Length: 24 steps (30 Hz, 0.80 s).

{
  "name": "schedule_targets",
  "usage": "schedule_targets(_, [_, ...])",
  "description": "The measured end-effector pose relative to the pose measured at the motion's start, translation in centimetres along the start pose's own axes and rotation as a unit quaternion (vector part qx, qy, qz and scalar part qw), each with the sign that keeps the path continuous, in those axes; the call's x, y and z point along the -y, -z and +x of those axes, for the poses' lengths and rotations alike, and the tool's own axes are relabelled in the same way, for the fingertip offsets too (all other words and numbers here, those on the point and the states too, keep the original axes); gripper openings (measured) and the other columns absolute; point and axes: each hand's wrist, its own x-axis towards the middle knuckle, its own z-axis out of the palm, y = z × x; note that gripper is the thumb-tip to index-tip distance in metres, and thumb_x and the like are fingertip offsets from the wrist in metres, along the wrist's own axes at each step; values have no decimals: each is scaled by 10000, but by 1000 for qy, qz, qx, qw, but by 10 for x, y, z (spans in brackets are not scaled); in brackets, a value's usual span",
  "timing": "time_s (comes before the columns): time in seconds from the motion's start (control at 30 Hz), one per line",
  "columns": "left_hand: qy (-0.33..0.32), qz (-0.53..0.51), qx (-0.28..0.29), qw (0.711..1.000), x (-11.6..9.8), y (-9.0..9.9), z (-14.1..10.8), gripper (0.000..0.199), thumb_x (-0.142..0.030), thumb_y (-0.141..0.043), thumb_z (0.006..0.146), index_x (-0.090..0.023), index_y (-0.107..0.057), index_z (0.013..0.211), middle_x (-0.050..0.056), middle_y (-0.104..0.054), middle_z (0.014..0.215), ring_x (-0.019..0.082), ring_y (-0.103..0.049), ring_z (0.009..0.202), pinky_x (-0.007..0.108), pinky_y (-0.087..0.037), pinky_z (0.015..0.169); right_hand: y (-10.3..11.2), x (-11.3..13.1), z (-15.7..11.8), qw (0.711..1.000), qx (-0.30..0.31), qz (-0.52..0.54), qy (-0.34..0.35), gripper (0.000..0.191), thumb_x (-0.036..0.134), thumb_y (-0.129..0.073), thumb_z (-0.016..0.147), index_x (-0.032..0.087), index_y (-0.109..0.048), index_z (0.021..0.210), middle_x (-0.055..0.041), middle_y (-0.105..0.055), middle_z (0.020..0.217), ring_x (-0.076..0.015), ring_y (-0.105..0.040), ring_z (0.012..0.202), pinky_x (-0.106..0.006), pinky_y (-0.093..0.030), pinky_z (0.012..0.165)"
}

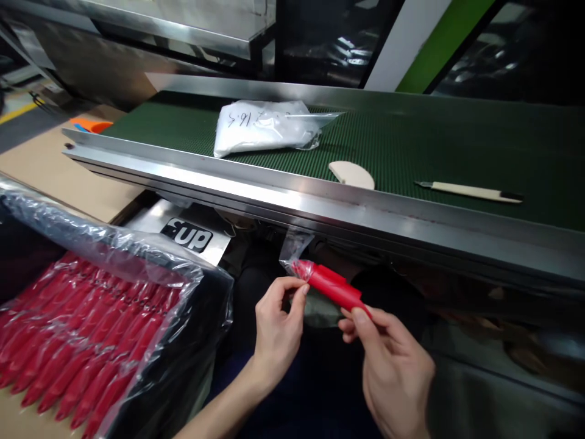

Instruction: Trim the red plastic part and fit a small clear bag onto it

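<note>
A long red plastic part [336,286] lies slantwise between my hands, in front of the conveyor's edge. Its lower end is gripped by my right hand [395,363], thumb on top and fingers curled beneath. A clear plastic bag [296,245] covers the part's far tip and stands up loosely beyond it. With thumb and forefinger together, my left hand [281,317] pinches the bag's edge beside that tip. What kind of part it is, I cannot tell.
A green conveyor belt [393,140] with a metal side rail [274,198] runs across ahead. On it lie a bundle of clear bags [260,128], a cream half-round piece [354,175] and a craft knife [470,190]. At left, a plastic-lined box [183,305] holds rows of bagged red parts [91,329].
</note>
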Motion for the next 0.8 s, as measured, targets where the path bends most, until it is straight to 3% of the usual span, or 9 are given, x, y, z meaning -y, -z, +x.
schedule_targets(0.07, [0,2,-12,1000,-2,0,0,102,-303,-580,921,-216,-632,935,15,-664,850,157,-616,743,262,-485,692,-12,-4,-6,993,-7,68,-98,157,205,-519,975,161,-666,1009,-65,-742,857,-144,-707,668,-210,-563,522])
schedule_targets(0.17, [-3,12,-12,1000,-5,3,4,117,-308,-553,937,-214,-620,954,22,-660,870,161,-616,753,262,-488,685,-21,-6,-10,971,15,143,-194,198,282,-541,972,155,-692,985,-100,-753,906,-164,-731,746,-227,-597,578])
schedule_targets(0.33, [-35,40,-25,998,-2,5,15,114,-277,-521,947,-211,-611,970,37,-659,898,183,-623,805,283,-484,722,-27,-8,-9,960,48,169,-219,200,297,-557,963,170,-711,967,-105,-752,956,-172,-737,801,-234,-616,625])
schedule_targets(0.47, [-106,62,-9,992,-1,7,14,118,-186,-500,941,-205,-607,986,50,-639,948,184,-607,866,300,-473,799,-35,-17,-5,983,58,113,-133,223,252,-482,995,146,-662,1075,-111,-741,974,-186,-731,825,-279,-614,659])
schedule_targets(0.6, [-180,84,15,980,-11,20,11,129,-129,-516,920,-201,-609,971,56,-618,944,187,-584,884,310,-462,815,-23,-20,11,997,73,6,39,210,148,-587,913,186,-676,1099,-71,-716,998,-183,-696,865,-319,-592,771])
schedule_targets(0.7, [-195,106,25,975,-22,31,11,140,-105,-499,923,-190,-598,976,71,-593,947,196,-555,895,330,-443,822,-5,-9,32,968,184,-69,158,303,78,-635,833,250,-728,1064,-43,-718,1023,-215,-648,993,-381,-551,894])
schedule_targets(0.8, [-200,126,97,967,-34,37,7,152,-100,-471,924,-179,-600,941,78,-589,905,203,-541,852,340,-445,780,8,9,48,905,306,-163,247,372,46,-517,853,241,-715,1100,-87,-671,1177,-292,-540,1193,-486,-524,938])
